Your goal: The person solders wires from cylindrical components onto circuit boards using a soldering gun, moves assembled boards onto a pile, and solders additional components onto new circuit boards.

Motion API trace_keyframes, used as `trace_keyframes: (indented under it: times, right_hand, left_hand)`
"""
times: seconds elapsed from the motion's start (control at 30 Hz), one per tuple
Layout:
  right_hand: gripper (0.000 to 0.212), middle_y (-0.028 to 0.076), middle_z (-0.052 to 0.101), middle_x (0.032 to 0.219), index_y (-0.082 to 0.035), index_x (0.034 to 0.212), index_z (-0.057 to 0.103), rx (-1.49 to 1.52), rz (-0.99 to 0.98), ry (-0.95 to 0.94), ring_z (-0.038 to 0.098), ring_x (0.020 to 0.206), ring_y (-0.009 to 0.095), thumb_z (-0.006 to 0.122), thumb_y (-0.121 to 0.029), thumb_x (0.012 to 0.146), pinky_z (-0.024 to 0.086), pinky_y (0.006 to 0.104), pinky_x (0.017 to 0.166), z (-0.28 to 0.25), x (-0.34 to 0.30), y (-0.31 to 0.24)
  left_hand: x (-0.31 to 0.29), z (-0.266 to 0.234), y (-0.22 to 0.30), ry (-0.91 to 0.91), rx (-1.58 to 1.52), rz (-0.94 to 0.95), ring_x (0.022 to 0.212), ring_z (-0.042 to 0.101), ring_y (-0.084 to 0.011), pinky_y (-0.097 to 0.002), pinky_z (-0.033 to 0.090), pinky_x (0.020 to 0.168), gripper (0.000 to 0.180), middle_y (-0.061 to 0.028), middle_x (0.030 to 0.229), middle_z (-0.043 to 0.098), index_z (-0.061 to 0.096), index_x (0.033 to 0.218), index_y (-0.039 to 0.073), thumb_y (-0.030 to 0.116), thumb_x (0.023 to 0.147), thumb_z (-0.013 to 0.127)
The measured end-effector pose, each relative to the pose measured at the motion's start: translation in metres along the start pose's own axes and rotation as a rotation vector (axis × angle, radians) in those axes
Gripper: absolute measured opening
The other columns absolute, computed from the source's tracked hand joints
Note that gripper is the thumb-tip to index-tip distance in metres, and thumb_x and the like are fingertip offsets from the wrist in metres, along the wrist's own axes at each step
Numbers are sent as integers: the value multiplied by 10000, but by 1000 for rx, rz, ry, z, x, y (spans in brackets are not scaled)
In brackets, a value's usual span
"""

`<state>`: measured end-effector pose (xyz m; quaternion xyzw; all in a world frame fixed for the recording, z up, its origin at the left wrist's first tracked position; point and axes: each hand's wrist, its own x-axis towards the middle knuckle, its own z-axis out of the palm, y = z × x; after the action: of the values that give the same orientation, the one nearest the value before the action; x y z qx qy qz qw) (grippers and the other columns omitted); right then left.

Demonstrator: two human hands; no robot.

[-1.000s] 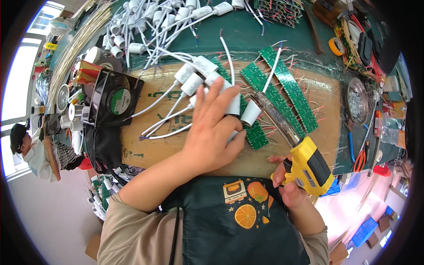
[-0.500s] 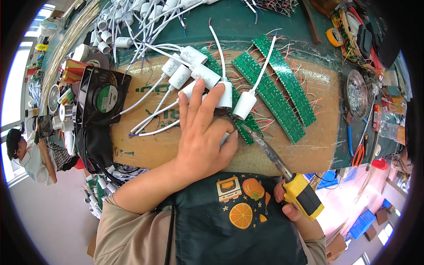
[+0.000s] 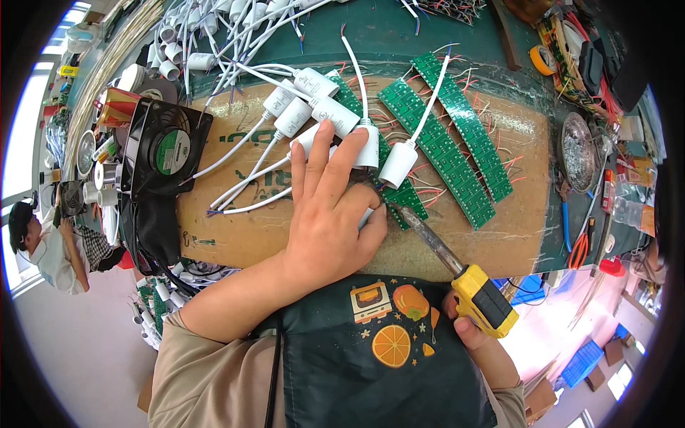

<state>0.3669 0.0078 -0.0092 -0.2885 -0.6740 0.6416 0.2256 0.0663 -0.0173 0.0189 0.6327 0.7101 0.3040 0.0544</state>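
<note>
My right hand grips the yellow handle of a soldering iron. The iron's tip touches or nearly touches the lower end of a green circuit-board strip, beside my left fingertips. My left hand lies over the board, its thumb and index finger pinched together; what they hold is mostly hidden, with only a pale edge showing. Its other fingers rest on white cylindrical lamp caps with cables. Another white cap lies on the strip just right of my fingers. Two more green circuit-board strips with red and white wires lie further right.
A black fan stands left of the brown work board. More white caps and cables are heaped at the back left. At right are a metal dish, pliers and yellow tape. Another person sits far left.
The soldering iron has shifted slightly to the left and up, its tip moving closer to my left fingertips. My left hand stays in nearly the same place.
</note>
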Motion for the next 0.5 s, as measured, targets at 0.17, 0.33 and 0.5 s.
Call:
trace_keyframes:
  times: [0.17, 0.33, 0.5]
  right_hand:
    - [339, 52, 527, 652, -79, 731, 534, 41, -4, 24, 522, 555, 229, 668, -331, 913, 401, 350, 517, 2, 2, -1]
    - [337, 55, 527, 653, -71, 736, 538, 62, -8, 34, 521, 554, 228, 668, -325, 915, 403, 346, 517, 2, 2, 0]
    - [332, 54, 549, 681, -55, 783, 565, 114, 23, 8, 537, 578, 213, 693, -335, 907, 419, 336, 533, -1, -2, 1]
  left_hand:
    - [0, 0, 1, -7, 2, 1, 1450, 267, -494, -641, 163, 1144, 158, -205, 1507, 417, 613, 757, 71, 61, 682, 752]
    - [0, 1, 1, -14, 12, 1, 1452, 262, -493, -649, 163, 1143, 157, -199, 1511, 414, 619, 762, 71, 63, 683, 754]
    - [1, 0, 2, -23, 27, 0, 1453, 261, -493, -653, 168, 1140, 152, -195, 1518, 405, 621, 766, 69, 68, 683, 748]
